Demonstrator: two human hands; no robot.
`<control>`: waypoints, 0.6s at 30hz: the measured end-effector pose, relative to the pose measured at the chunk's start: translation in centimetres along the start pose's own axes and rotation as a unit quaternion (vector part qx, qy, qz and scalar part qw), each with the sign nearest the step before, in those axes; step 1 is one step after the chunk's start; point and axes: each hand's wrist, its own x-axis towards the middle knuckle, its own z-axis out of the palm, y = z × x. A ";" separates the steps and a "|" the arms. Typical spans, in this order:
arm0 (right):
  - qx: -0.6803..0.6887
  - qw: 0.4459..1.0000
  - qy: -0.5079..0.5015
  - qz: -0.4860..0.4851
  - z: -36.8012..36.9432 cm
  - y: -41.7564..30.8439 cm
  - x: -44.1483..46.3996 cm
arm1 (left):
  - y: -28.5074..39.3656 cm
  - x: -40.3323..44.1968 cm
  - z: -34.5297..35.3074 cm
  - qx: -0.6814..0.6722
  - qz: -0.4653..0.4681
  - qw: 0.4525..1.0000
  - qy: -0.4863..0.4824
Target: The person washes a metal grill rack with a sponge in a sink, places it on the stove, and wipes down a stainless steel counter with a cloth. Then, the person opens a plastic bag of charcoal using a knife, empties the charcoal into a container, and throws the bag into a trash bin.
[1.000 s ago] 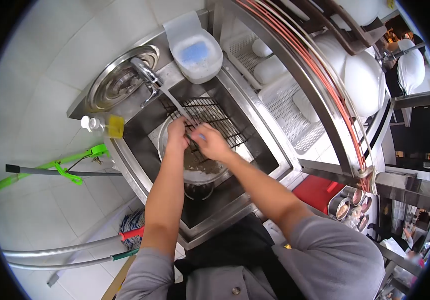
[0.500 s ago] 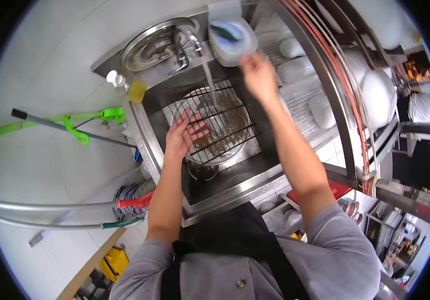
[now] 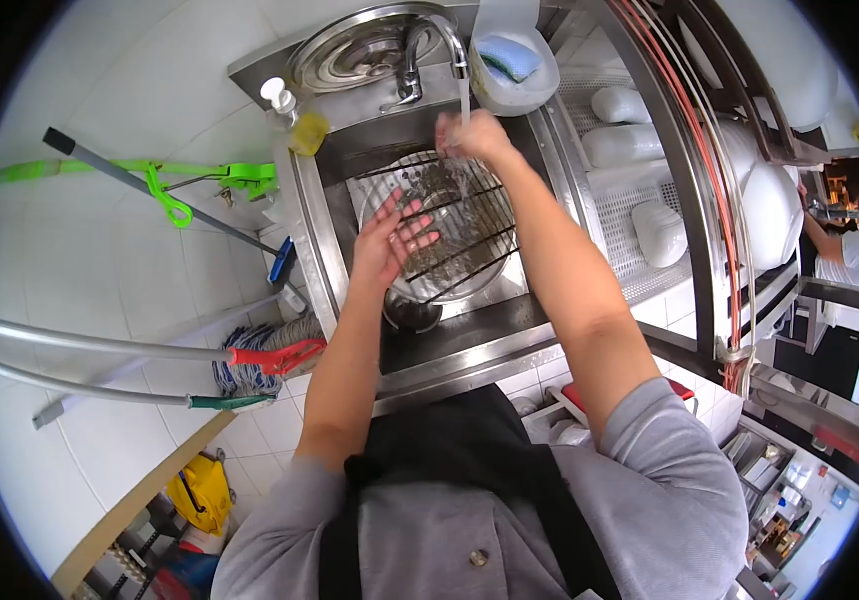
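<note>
A dark wire rack [image 3: 458, 262] lies tilted over a round, water-filled pan [image 3: 440, 296] in the steel sink. My left hand [image 3: 390, 240] is at the rack's left side, palm up and fingers spread, touching the bars. At the far end of the rack, my right hand [image 3: 478, 138] is under the running water from the faucet [image 3: 459, 55]. Its fingers look curled but are smeared by motion, so whether they hold anything is unclear. A blue-green sponge [image 3: 510, 60] rests in a white container [image 3: 525, 97] behind the right hand.
A soap bottle [image 3: 295, 115] stands on the sink's left rim. Mop handles [image 3: 100, 341] and a green squeegee-like tool [image 3: 175, 208] are along the left wall. White dishes [image 3: 660, 232] sit on a perforated rack at right. Another person [image 3: 848, 258] is at far right.
My right hand has moved left from beside the white container into the water stream. The left hand stays spread at the rack. The camera view has shifted slightly.
</note>
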 end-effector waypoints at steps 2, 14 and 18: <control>0.118 0.983 0.112 -0.081 0.9 -2.2 -1.7 | -0.2 1.3 1.8 -0.007 -0.001 0.999 0.032; 0.466 0.866 -0.091 0.158 6.3 -3.6 6.0 | 10.3 -16.9 3.5 0.175 0.124 0.974 0.072; 0.720 0.653 -0.143 0.189 8.2 -4.1 9.0 | 14.4 -22.8 2.6 0.171 0.205 0.964 0.010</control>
